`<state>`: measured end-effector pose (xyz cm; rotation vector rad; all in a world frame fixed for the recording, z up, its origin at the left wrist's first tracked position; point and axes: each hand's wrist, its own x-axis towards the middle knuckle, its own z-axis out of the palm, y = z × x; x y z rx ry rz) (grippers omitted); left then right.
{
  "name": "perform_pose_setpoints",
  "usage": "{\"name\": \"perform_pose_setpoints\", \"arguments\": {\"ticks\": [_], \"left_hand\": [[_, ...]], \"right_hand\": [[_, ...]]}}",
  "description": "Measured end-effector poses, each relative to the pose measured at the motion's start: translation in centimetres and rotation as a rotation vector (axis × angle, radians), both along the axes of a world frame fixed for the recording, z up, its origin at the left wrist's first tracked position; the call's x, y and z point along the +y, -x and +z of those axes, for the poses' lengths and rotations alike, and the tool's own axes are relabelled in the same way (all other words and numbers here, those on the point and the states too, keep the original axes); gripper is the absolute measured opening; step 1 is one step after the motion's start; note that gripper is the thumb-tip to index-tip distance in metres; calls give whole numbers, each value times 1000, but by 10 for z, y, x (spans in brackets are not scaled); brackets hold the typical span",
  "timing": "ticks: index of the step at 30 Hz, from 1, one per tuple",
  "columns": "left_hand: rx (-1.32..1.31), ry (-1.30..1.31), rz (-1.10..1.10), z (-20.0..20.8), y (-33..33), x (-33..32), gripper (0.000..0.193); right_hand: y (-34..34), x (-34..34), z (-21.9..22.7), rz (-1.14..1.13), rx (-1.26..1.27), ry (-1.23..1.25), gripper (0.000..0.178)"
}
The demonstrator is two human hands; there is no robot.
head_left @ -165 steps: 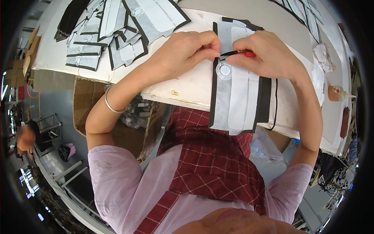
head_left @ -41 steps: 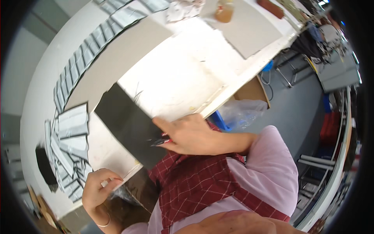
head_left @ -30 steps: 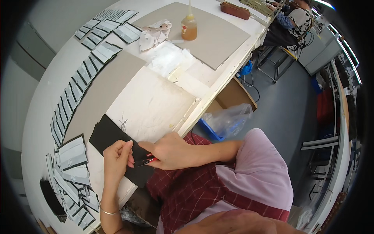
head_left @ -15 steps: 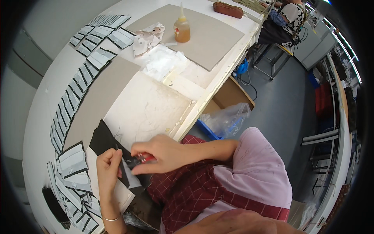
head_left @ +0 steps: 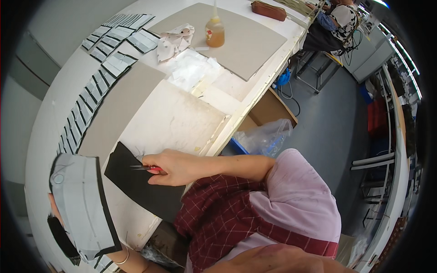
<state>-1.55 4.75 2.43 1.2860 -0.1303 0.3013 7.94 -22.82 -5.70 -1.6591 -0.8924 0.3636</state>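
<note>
My right hand (head_left: 166, 167) is closed around small red-handled scissors (head_left: 146, 168), their blades pointing left over a black cloth (head_left: 141, 182) at the table's near edge. My left hand (head_left: 54, 207) is at the far left, mostly hidden behind a pale grey fabric piece (head_left: 84, 200) with black edges, which it holds raised. A round mark shows near the piece's upper corner, and only some fingers and the braceleted wrist of that hand are visible.
Rows of similar grey pieces (head_left: 93, 98) lie along the table's left side. A glue bottle (head_left: 215, 34), a crumpled spotted cloth (head_left: 175, 43) and white scraps (head_left: 191, 68) lie farther back. A brown pouch (head_left: 268, 10) rests near a seated person (head_left: 339, 27). A plastic bag (head_left: 268, 139) hangs beside the table.
My left hand has moved left, away from the scissors, and a grey piece is now raised there. My right hand has shifted slightly up and left, with the scissors over the black cloth.
</note>
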Motion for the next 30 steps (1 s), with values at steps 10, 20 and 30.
{"name": "perform_pose_setpoints", "arguments": {"ticks": [10, 20, 30], "left_hand": [[591, -701, 89, -59, 79, -53, 31], [267, -969, 370, -42, 56, -20, 16], [47, -1116, 149, -61, 25, -30, 14]], "right_hand": [[-30, -29, 4, -390, -341, 59, 37], [5, 4, 8, 142, -777, 114, 31], [18, 22, 3, 311, -907, 121, 42]]}}
